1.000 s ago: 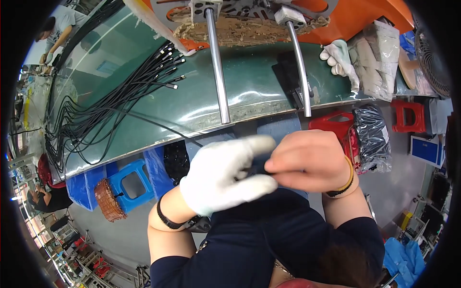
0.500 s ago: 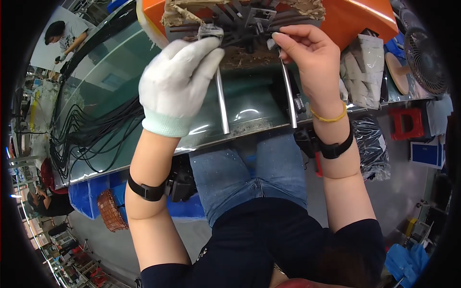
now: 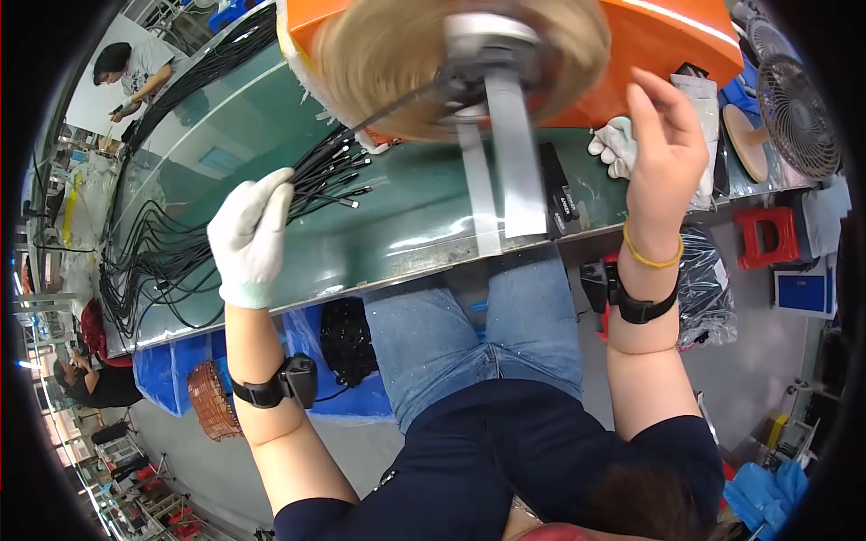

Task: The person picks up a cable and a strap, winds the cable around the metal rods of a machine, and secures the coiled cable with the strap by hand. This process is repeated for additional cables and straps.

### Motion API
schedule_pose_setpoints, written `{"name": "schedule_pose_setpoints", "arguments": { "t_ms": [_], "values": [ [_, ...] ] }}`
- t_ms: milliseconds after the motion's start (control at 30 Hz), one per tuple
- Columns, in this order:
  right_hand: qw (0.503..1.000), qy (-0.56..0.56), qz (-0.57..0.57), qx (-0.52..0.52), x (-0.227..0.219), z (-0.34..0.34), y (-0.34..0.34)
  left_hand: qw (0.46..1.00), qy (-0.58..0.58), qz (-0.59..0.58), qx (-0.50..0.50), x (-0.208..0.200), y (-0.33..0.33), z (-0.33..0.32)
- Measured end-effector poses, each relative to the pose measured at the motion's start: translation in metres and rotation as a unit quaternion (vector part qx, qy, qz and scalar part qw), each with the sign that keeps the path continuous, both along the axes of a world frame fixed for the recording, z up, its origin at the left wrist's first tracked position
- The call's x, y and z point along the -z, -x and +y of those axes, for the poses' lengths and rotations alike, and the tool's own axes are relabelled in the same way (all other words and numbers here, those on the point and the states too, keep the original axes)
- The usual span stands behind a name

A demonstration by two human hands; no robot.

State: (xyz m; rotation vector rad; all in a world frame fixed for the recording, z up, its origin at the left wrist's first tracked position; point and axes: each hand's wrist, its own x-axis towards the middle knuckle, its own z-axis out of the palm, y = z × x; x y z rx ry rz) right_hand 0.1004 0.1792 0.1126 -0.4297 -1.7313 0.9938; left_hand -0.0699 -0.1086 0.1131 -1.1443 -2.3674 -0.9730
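My left hand [image 3: 251,239], in a white glove, is over the left part of the green worktop. Its thumb and fingers are closed on a black cable [image 3: 388,110], which runs up to the whirling head of an orange machine [image 3: 663,45]; the glove hides the grip itself. Beside those fingertips lies a bundle of black cables [image 3: 329,176] with metal plug ends. My bare right hand [image 3: 669,149] is raised to the right of the machine, fingers apart and holding nothing. The machine's round disc [image 3: 379,54] is smeared by motion, and so are its two metal rods [image 3: 519,162].
A white glove [image 3: 617,144] and small black pieces [image 3: 561,194] lie on the worktop [image 3: 406,203]. Fans [image 3: 798,113] stand at the right. A red stool [image 3: 767,236] is beyond the worktop's edge. Another person [image 3: 135,77] works at the far left.
Both hands have moved away from the machine's head, the left toward the cable bundle, the right outward to the right. The disc was still and now spins; the rods have blurred.
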Motion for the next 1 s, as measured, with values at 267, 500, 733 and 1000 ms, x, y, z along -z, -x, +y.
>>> {"name": "schedule_pose_setpoints", "arguments": {
  "t_ms": [267,500,733,1000],
  "values": [
    [0.987,0.060,0.113,-0.093,0.008,-0.002,-0.028,0.988,0.006,0.127,0.089,-0.011,-0.013,0.009],
    [0.980,-0.122,0.026,-0.158,-0.006,-0.031,-0.034,0.956,-0.023,0.198,0.218,-0.028,-0.043,0.062],
    [0.944,-0.189,-0.068,-0.261,0.010,-0.033,-0.025,0.946,-0.083,0.137,0.282,-0.022,-0.067,0.095],
    [0.923,-0.269,-0.159,-0.227,-0.005,-0.037,-0.027,0.514,-0.480,-0.663,0.256,0.060,-0.134,0.148]
  ]
}}
